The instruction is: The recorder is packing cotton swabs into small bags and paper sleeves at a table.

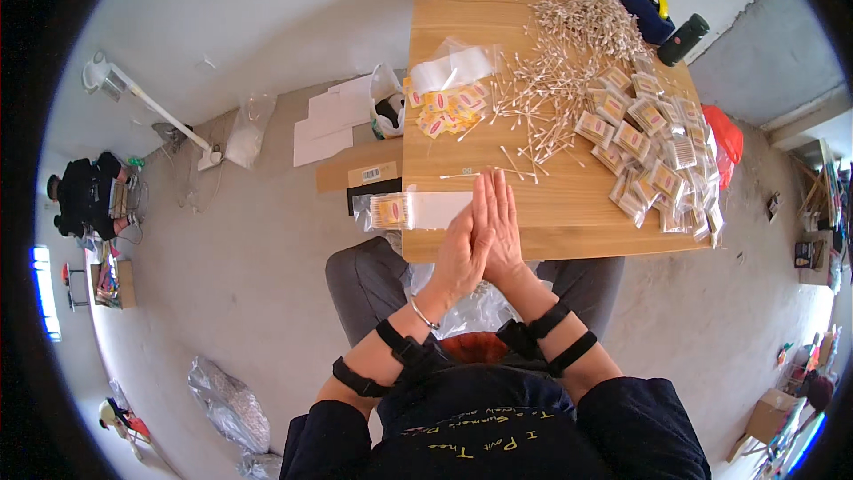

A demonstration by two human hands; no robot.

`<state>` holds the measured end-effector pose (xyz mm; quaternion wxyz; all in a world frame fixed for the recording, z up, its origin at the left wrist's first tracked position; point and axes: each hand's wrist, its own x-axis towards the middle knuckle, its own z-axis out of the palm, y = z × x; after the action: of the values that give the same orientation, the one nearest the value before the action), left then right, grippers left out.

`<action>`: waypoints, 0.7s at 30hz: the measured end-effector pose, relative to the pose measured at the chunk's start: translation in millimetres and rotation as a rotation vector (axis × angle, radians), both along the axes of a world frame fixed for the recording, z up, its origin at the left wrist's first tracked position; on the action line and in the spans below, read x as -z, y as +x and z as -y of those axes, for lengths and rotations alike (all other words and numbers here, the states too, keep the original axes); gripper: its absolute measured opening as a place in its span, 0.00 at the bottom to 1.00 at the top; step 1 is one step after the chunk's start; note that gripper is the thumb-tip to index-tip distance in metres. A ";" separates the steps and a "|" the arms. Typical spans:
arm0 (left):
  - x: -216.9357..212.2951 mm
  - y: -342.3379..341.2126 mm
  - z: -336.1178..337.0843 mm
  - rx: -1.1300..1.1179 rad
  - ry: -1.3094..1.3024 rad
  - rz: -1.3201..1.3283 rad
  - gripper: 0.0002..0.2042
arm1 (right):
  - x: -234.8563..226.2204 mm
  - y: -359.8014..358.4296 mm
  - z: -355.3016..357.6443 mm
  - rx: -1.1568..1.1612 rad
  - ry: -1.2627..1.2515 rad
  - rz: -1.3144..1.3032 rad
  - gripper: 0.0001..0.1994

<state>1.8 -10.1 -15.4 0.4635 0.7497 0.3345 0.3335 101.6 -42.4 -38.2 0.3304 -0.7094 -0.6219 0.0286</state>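
Observation:
My left hand (461,253) and my right hand (504,240) are pressed palm to palm over the table's near edge. Their fingers are stretched out straight and point away from me. Whatever may lie between the palms is hidden. Just left of them, a white strip (442,210) lies along the edge, with a clear bag of cotton swabs and a yellow card (388,212) at its left end. A few loose cotton swabs (518,166) lie just beyond my fingertips. A large heap of cotton swabs (586,27) covers the table's far part.
Filled clear packets (657,147) are piled at the table's right. Yellow cards (449,108) and white slips (451,68) lie at its left. Tape dispensers (647,11) and a dark bottle (683,40) stand at the far right. Clear plastic (475,309) rests on my lap.

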 end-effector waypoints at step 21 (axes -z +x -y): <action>55.5 10.4 -66.4 -0.093 0.456 -0.392 0.09 | 39.6 87.1 -20.4 0.397 -0.023 -0.097 0.15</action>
<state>12.2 56.3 -70.9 0.1944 0.8683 0.3680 0.2699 188.7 -22.0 -77.8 0.3512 -0.8196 -0.4526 0.0039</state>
